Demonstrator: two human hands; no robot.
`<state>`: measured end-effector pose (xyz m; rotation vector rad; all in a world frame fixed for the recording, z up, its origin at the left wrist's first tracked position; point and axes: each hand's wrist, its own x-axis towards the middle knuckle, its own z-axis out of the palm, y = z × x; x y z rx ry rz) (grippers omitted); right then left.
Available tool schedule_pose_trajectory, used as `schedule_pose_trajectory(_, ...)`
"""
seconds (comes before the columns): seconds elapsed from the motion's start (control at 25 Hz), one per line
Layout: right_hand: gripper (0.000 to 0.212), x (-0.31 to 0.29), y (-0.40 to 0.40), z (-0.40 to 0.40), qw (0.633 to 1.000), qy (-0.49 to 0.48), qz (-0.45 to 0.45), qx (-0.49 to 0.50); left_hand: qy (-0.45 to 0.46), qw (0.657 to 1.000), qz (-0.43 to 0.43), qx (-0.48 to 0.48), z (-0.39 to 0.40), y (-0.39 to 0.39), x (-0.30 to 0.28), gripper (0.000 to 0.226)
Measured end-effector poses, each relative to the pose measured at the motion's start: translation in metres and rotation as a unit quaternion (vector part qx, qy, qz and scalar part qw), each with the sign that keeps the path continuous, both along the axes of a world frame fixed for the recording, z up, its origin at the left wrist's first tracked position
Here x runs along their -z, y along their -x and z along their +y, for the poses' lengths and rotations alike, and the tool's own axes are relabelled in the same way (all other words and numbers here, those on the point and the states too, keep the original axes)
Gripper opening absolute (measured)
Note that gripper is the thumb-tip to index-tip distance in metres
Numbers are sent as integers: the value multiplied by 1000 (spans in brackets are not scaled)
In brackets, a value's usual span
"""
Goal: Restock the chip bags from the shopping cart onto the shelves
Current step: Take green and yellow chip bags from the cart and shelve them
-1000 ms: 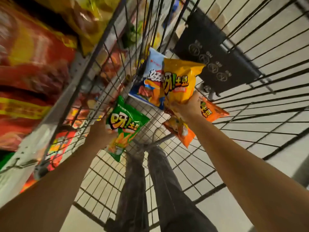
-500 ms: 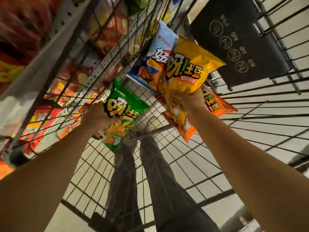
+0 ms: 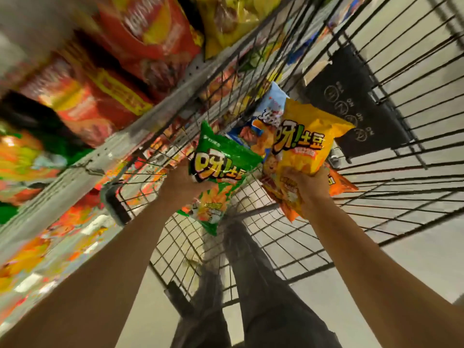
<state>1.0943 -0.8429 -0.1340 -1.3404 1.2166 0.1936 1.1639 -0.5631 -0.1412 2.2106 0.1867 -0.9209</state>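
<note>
My left hand (image 3: 182,182) grips a green chip bag (image 3: 218,169) by its left edge, held above the wire shopping cart (image 3: 288,244). My right hand (image 3: 307,187) grips a yellow chip bag (image 3: 306,144) at its lower part, with an orange bag (image 3: 288,202) bunched under the same hand. A blue and white chip bag (image 3: 263,116) and another orange bag (image 3: 337,182) lie in the cart behind them. The shelves (image 3: 130,131) stand to the left, stocked with red bags (image 3: 105,96).
A black panel (image 3: 356,104) with white printed circles hangs on the cart's far wire wall. Yellow bags (image 3: 231,18) sit on the upper shelf, green and orange ones (image 3: 22,156) lower left. My dark-trousered legs (image 3: 251,297) show through the cart's mesh, over a pale floor.
Both hands have lifted their bags higher and closer together. The view has swung left and up, bringing more of the shelves into sight.
</note>
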Motion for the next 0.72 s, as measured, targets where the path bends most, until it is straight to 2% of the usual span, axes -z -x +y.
schedule_pose_trajectory(0.2,63,-89,47,16,986,60,-135,-73,67,994,-89,-16,11,21,-96,50)
schedule_pose_trajectory(0.36,55,-175,93,39,957,117,-237,-116,111,971,-210,-10,42,60,-188,66)
schedule_pose_trajectory(0.44,51,-220,121,56,941,129,-283,-132,142,954,-263,-9,67,93,-237,67)
schedule_pose_trajectory(0.6,48,-323,163,102,892,162,-387,-166,126,917,-373,-63,130,172,-346,64)
schedule_pose_trajectory(0.72,48,-398,181,148,860,119,-460,-189,132,877,-453,-93,177,223,-429,64)
